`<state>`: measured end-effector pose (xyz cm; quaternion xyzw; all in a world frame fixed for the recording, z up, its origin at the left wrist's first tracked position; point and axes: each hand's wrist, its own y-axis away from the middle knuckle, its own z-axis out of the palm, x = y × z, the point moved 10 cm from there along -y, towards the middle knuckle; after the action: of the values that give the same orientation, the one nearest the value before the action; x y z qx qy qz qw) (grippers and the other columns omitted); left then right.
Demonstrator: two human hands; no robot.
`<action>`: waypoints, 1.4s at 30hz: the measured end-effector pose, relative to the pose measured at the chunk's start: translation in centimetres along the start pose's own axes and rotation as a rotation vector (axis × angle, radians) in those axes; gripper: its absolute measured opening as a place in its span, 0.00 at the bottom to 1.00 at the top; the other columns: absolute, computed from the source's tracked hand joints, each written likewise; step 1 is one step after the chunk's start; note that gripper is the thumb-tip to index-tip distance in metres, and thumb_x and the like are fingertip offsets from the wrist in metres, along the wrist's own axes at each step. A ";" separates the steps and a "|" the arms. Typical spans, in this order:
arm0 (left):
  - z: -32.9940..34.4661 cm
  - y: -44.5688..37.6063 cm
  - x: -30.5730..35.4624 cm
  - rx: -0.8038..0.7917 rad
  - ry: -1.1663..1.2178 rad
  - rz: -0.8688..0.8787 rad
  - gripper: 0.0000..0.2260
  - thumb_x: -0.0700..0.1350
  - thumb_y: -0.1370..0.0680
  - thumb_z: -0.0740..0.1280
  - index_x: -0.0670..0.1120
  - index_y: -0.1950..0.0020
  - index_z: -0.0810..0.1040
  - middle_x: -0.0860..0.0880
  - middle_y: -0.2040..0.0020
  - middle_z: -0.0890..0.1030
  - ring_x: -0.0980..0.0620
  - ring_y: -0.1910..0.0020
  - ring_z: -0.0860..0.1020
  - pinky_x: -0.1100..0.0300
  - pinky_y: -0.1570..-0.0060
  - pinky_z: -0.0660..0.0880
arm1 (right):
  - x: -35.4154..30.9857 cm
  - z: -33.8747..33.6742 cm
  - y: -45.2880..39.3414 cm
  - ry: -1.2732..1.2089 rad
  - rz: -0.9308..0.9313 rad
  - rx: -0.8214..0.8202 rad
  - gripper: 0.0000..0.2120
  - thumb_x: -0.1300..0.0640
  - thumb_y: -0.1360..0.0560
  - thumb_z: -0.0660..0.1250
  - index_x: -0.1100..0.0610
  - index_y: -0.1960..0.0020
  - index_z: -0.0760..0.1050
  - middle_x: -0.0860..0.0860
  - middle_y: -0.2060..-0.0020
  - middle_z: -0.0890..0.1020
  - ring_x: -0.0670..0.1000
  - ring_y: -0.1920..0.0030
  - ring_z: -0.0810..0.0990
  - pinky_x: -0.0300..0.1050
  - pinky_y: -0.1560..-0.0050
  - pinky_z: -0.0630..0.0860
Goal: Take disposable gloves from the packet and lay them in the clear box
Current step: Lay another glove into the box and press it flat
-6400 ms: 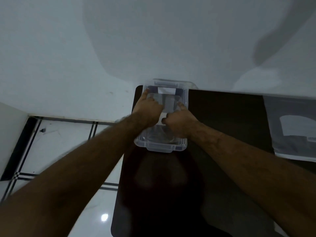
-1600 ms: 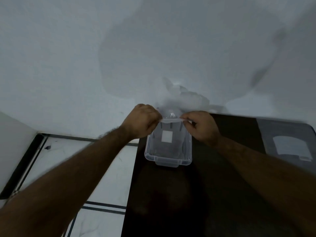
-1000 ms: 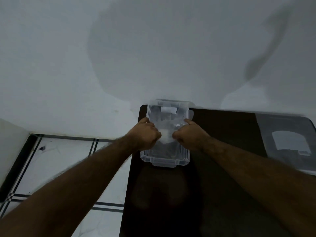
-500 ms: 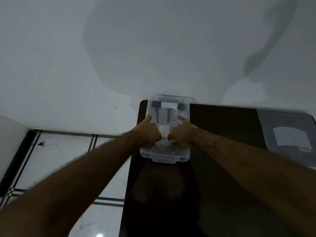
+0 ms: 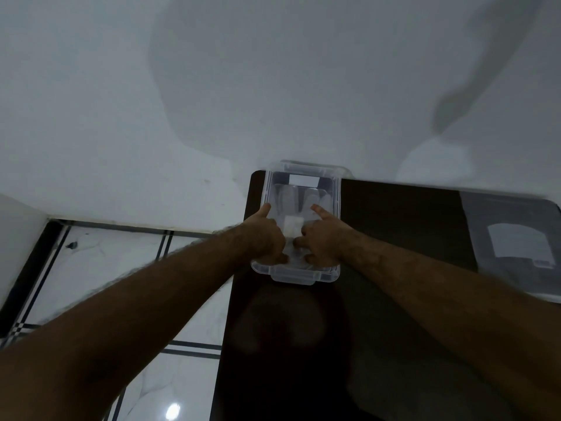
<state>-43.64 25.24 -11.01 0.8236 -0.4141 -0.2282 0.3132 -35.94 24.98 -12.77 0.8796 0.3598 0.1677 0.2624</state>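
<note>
Head view: both hands, left hand and right hand, curled, pressing a glove flat inside the clear box, glove fingers pointing away; packet lying well right, nearer right hand.

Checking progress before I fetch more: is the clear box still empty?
Not empty. A translucent glove lies spread inside the clear box, its fingers toward the far wall, with both hands pressing it down.

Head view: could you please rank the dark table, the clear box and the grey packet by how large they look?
1. dark table
2. grey packet, partly cut off by the frame edge, so unsure
3. clear box, similar in apparent size
</note>
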 end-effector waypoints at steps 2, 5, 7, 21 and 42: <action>-0.5 0.1 0.0 0.044 0.014 0.012 0.26 0.65 0.13 0.54 0.49 0.32 0.82 0.48 0.34 0.83 0.46 0.26 0.75 0.33 0.19 0.40 | -0.2 -0.2 0.4 0.000 0.006 0.013 0.24 0.39 0.16 0.59 0.44 0.22 0.69 0.52 0.33 0.81 0.57 0.27 0.75 0.70 0.19 0.39; -1.6 -0.2 -0.4 0.166 0.011 0.012 0.19 0.60 0.13 0.59 0.50 0.35 0.83 0.49 0.39 0.85 0.46 0.30 0.78 0.33 0.18 0.43 | -1.0 0.2 1.0 -0.013 0.021 0.001 0.23 0.43 0.15 0.59 0.44 0.21 0.69 0.51 0.32 0.81 0.59 0.25 0.75 0.71 0.20 0.37; -1.5 -1.1 -0.8 0.190 -0.032 -0.003 0.15 0.57 0.15 0.64 0.52 0.35 0.83 0.50 0.41 0.86 0.46 0.31 0.79 0.30 0.19 0.42 | -1.6 0.6 1.1 -0.041 0.025 -0.028 0.22 0.44 0.15 0.59 0.41 0.21 0.68 0.50 0.31 0.81 0.58 0.23 0.73 0.73 0.21 0.36; -4.7 -4.5 0.0 0.307 0.014 0.000 0.30 0.51 0.17 0.68 0.49 0.16 0.65 0.45 0.16 0.66 0.44 0.17 0.63 0.29 0.20 0.44 | -2.2 1.7 2.1 -0.070 -0.046 -0.148 0.17 0.46 0.16 0.64 0.44 0.28 0.76 0.49 0.30 0.81 0.59 0.21 0.69 0.68 0.20 0.36; -5.5 -4.7 -1.1 0.462 0.005 -0.015 0.20 0.48 0.17 0.66 0.50 0.25 0.77 0.46 0.25 0.78 0.44 0.20 0.68 0.36 0.18 0.39 | 1.0 -2.2 2.8 -0.100 0.161 -0.005 0.19 0.49 0.14 0.60 0.49 0.24 0.74 0.53 0.28 0.79 0.59 0.23 0.72 0.68 0.18 0.44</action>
<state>-38.21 30.17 -10.32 0.8770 -0.4485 -0.1278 0.1158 -34.82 24.74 -9.29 0.9122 0.2740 0.1447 0.2680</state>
